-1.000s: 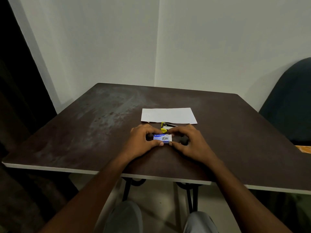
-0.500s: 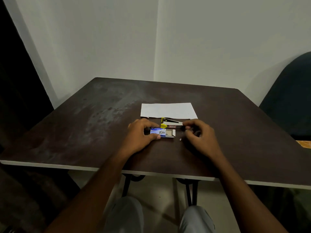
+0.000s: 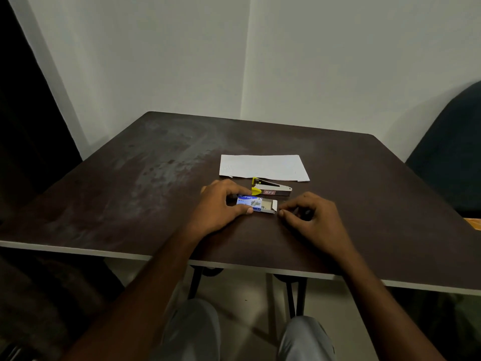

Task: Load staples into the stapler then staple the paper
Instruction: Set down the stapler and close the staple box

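A small blue staple box (image 3: 250, 202) lies on the dark table (image 3: 135, 194), its inner tray (image 3: 269, 206) slid out to the right with staples showing. My left hand (image 3: 221, 204) pinches the box's blue sleeve between thumb and fingers. My right hand (image 3: 312, 217) rests just right of the tray, its fingertips pinched together close to the tray's end; whether it holds staples is too small to tell. Behind the box lies the stapler (image 3: 270, 189), yellow and metal, opened up. A white sheet of paper (image 3: 263, 167) lies flat beyond the stapler.
The table's near edge (image 3: 78, 252) runs across in front of my knees. A dark chair back (image 3: 453, 152) stands at the right, with an orange corner (image 3: 474, 222) by the table's right edge. White walls close off the far side.
The box's tray has been slid out to the right. My right hand let go of the box, moved right, and now sits back at the tray's end.
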